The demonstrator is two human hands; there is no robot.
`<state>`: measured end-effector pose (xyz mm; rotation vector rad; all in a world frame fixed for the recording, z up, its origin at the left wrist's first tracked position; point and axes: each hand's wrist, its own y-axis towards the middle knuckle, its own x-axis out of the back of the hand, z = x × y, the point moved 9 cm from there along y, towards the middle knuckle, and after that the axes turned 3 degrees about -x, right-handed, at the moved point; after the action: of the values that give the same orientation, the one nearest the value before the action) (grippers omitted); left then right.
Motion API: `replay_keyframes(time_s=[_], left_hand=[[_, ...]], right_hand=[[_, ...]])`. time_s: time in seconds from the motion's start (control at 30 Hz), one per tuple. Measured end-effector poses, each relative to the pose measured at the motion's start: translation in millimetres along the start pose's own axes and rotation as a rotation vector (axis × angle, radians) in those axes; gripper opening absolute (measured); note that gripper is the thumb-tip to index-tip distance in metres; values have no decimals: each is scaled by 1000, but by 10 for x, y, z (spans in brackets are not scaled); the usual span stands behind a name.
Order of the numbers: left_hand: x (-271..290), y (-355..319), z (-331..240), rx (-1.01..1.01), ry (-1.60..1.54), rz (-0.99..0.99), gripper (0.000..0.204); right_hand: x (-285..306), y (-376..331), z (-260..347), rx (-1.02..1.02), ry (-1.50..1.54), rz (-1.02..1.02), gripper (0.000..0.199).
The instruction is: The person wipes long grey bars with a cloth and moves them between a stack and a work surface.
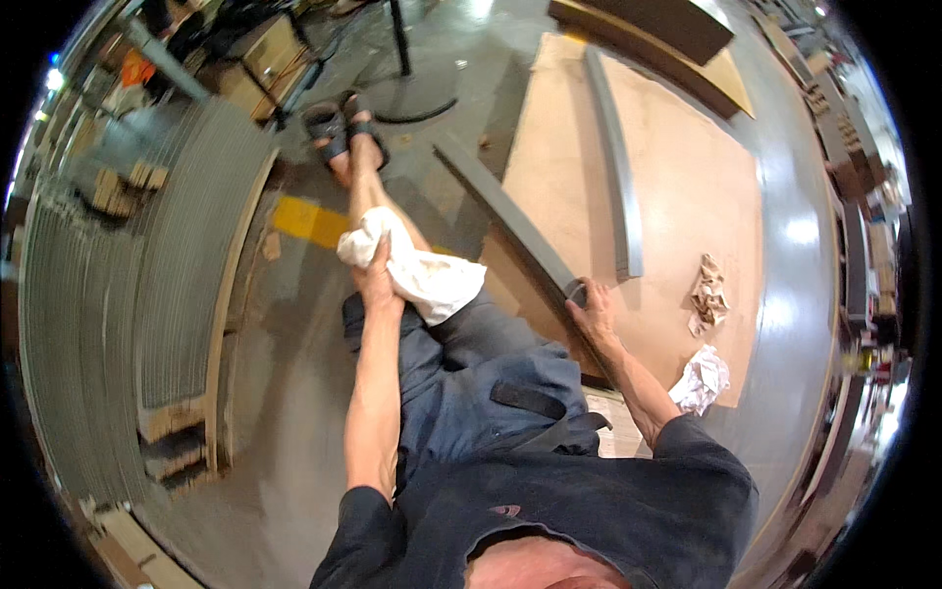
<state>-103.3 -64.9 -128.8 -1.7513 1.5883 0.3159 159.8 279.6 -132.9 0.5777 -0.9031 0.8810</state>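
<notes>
A crumpled white cloth (pixel 437 285) lies across my lap and legs. My left hand (pixel 377 280) is closed on its near side, bunching the fabric. To the right, my right hand (pixel 593 312) grips a long dark grey bar (pixel 510 221) toward its near end, with the fingers curled over its edge. That bar slants away to the far left, beside and partly over a brown cardboard sheet (pixel 677 187). A second grey bar (pixel 615 162) rests lengthwise on the cardboard, apart from my hands.
Crumpled brown paper (pixel 708 294) and a crumpled white wad (pixel 701 380) lie on the cardboard's right side. Tall stacks of grey panels (pixel 182 255) stand at left. A long brown box (pixel 657 39) sits at the far end. My sandalled feet (pixel 343 133) extend ahead, near a black stand (pixel 400 49).
</notes>
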Motion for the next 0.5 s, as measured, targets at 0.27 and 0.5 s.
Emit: replay_keyframes(time_s=[0.27,0.5], left_hand=[[-187,-50,5,4,31,82,59],[-45,50,16,-32,-30,126,50]], right_hand=[[186,292,-177,-44,-124,3,52],[722,1304,-562,-51,-257,-275,56]])
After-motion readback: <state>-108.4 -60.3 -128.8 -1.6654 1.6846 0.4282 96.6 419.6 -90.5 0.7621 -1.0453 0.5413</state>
